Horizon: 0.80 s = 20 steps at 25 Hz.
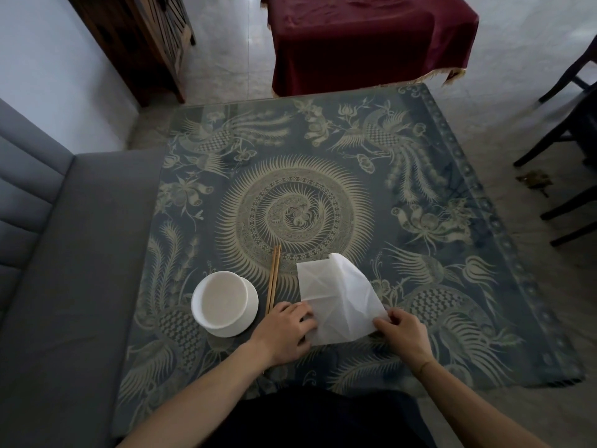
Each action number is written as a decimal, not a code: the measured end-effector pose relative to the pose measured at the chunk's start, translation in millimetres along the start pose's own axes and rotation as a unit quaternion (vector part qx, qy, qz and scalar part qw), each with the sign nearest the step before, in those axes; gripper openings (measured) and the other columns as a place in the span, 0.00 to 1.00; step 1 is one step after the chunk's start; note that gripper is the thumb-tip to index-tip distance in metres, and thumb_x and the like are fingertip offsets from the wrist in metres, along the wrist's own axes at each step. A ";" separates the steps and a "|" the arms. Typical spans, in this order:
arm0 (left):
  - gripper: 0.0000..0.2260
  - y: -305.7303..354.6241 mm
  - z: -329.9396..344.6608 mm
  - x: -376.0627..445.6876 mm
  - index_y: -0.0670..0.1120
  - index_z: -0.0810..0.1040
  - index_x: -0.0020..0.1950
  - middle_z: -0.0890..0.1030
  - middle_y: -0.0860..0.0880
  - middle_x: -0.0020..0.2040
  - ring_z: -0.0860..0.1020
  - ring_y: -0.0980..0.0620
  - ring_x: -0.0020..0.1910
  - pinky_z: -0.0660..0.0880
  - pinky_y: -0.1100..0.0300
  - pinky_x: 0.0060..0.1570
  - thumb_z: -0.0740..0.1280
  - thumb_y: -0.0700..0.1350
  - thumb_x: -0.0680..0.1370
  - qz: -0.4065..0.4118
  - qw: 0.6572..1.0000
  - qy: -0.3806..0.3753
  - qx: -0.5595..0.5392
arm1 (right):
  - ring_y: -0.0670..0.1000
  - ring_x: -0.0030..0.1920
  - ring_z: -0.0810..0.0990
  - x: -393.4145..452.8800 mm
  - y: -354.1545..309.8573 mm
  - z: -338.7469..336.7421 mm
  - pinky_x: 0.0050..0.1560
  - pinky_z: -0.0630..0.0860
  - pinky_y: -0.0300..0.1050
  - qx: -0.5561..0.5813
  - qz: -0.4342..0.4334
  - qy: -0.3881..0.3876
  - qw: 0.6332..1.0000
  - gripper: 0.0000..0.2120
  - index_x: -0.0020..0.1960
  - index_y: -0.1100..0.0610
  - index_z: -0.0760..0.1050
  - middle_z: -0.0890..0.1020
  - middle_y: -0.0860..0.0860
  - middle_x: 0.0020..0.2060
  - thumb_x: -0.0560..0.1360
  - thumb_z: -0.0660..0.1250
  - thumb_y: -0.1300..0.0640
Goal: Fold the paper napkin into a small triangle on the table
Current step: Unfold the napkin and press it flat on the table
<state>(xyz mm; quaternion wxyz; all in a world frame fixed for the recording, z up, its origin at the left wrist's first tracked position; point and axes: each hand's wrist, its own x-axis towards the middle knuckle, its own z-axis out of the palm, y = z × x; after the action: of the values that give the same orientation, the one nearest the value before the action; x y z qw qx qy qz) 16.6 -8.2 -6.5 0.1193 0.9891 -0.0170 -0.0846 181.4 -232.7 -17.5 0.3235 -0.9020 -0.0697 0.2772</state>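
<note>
A white paper napkin (336, 295), creased and partly unfolded, lies on the patterned table (303, 176) near its front edge. Its far right part lifts off the cloth in a raised fold. My left hand (284, 331) rests on the napkin's near left corner, fingers pressing down on it. At the near right edge of the napkin, my right hand (403, 331) pinches the paper between thumb and fingers.
A white bowl on a saucer (223, 305) stands left of my left hand. A pair of wooden chopsticks (274, 279) lies between bowl and napkin. A grey sofa (64, 253) borders the table's left side; dark chairs (568, 130) stand at the right.
</note>
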 end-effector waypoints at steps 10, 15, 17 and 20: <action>0.12 2.1 0.0 -1.0 0.51 0.76 0.57 0.75 0.49 0.60 0.74 0.49 0.56 0.70 0.52 0.59 0.63 0.53 0.77 -0.010 0.999 0.029 -0.014 | 0.47 0.33 0.80 1.5 9.8 -17.2 0.39 0.78 0.47 -0.084 0.024 -0.050 0.995 0.11 0.31 0.52 0.79 0.81 0.46 0.28 0.70 0.71 0.50; 0.11 1.8 -2.9 0.3 0.50 0.79 0.54 0.78 0.49 0.56 0.76 0.50 0.54 0.72 0.53 0.58 0.63 0.53 0.76 -0.023 0.997 0.062 -0.028 | 0.47 0.29 0.74 -5.1 -8.8 -23.1 0.29 0.69 0.43 -0.200 -0.034 0.091 0.975 0.16 0.32 0.52 0.70 0.76 0.45 0.28 0.72 0.64 0.43; 0.10 4.9 -5.2 10.2 0.47 0.80 0.51 0.79 0.48 0.53 0.77 0.49 0.51 0.73 0.54 0.55 0.64 0.51 0.76 -0.051 0.991 0.113 -0.044 | 0.47 0.37 0.75 -6.2 -22.2 -14.8 0.33 0.73 0.46 -0.229 -0.184 0.115 0.949 0.07 0.40 0.49 0.74 0.78 0.45 0.38 0.75 0.66 0.48; 0.14 21.7 -8.7 43.8 0.42 0.78 0.59 0.78 0.44 0.58 0.76 0.46 0.58 0.73 0.52 0.60 0.60 0.48 0.80 -0.104 0.981 0.150 -0.062 | 0.54 0.60 0.76 0.6 -48.6 12.0 0.57 0.76 0.53 -0.294 -0.318 0.068 0.899 0.18 0.65 0.57 0.75 0.78 0.53 0.60 0.76 0.67 0.53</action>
<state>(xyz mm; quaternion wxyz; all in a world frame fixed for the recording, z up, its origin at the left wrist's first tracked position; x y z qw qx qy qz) 60.9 -29.6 -0.2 0.1721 0.9776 0.1094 0.0516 178.0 -187.9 4.8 0.1185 -0.9024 -0.4092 0.0647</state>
